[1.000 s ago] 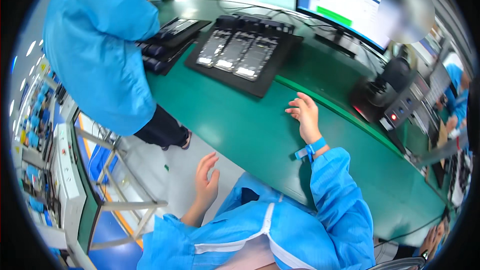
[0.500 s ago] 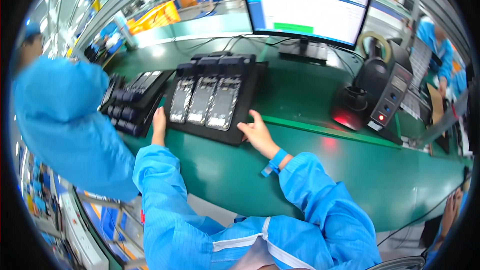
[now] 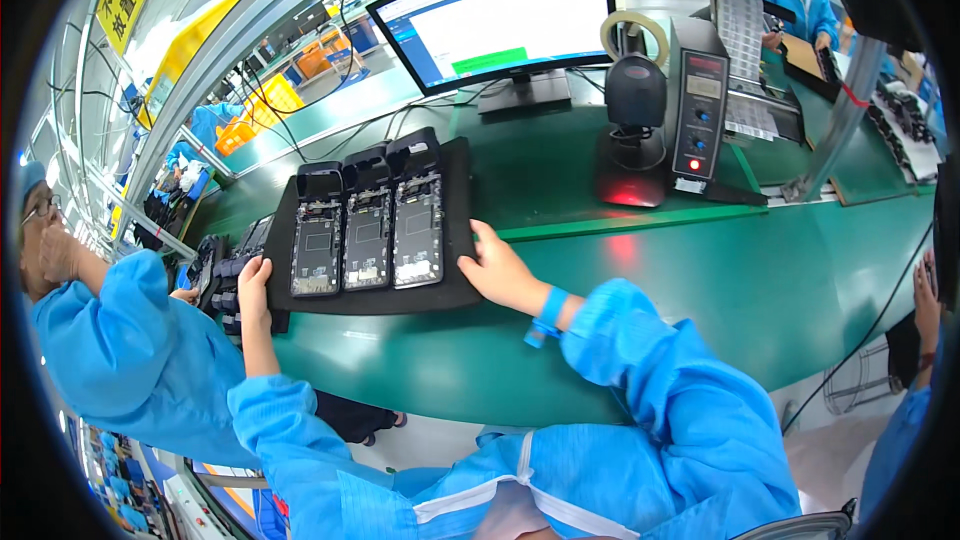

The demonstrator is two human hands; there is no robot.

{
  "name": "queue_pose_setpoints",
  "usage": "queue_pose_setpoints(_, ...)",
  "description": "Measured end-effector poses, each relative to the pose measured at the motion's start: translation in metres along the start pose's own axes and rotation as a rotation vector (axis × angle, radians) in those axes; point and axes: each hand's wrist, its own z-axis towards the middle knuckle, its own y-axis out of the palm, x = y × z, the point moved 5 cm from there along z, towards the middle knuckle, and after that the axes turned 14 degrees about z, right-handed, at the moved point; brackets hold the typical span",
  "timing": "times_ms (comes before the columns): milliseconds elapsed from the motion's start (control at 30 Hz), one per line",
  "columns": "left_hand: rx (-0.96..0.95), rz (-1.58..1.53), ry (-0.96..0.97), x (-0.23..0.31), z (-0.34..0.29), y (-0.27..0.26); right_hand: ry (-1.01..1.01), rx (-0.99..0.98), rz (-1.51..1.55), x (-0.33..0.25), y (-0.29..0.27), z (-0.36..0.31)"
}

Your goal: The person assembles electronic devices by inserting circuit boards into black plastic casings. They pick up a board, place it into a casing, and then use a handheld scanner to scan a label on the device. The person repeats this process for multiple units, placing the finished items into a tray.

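Fingers (image 3: 478, 240) of the right hand (image 3: 503, 275) partly hidden under the black tray's (image 3: 455, 230) edge; monitor (image 3: 497, 18) text too small.

A monitor (image 3: 500, 20) stands at the rear of the green workbench (image 3: 760, 270), beside a tape roll (image 3: 634, 37), a black scanner (image 3: 634, 100) and a control box (image 3: 700, 110).

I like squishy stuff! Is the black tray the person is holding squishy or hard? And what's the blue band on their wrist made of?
The black tray looks like foam or soft rubber: matte, thick, with no shine and rounded edges, though hard plastic can't be ruled out. The blue wrist band looks like woven fabric or elastic, with a loose tail hanging off it.
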Motion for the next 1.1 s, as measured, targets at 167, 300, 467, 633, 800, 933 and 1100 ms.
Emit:
queue_pose_setpoints(167,-0.038,-0.140,-0.011,0.060,-0.122,0.049,0.272,-0.003,0.313,-0.111,-0.058,-0.104)
queue_pose_setpoints(300,-0.175,-0.337,-0.082,0.070,-0.201,0.143,0.382,0.138,0.223,-0.163,-0.135,-0.189)
queue_pose_setpoints(467,-0.275,-0.341,-0.086,0.054,-0.257,0.233,0.488,0.282,-0.102,-0.170,-0.208,-0.259)
queue_pose_setpoints(633,-0.388,0.455,0.288,0.063,-0.260,0.290,0.525,0.475,-0.437,-0.173,-0.256,-0.286)
queue_pose_setpoints(800,-0.452,0.830,0.499,0.081,-0.256,0.314,0.420,0.442,-1.070,-0.183,-0.274,-0.274)
queue_pose_setpoints(933,-0.497,0.512,0.422,0.100,-0.242,0.318,0.332,0.500,-1.012,-0.186,-0.276,-0.258)
queue_pose_setpoints(1100,-0.787,-0.595,-0.195,0.093,-0.248,0.354,0.194,0.516,-0.933,-0.164,-0.269,-0.241)
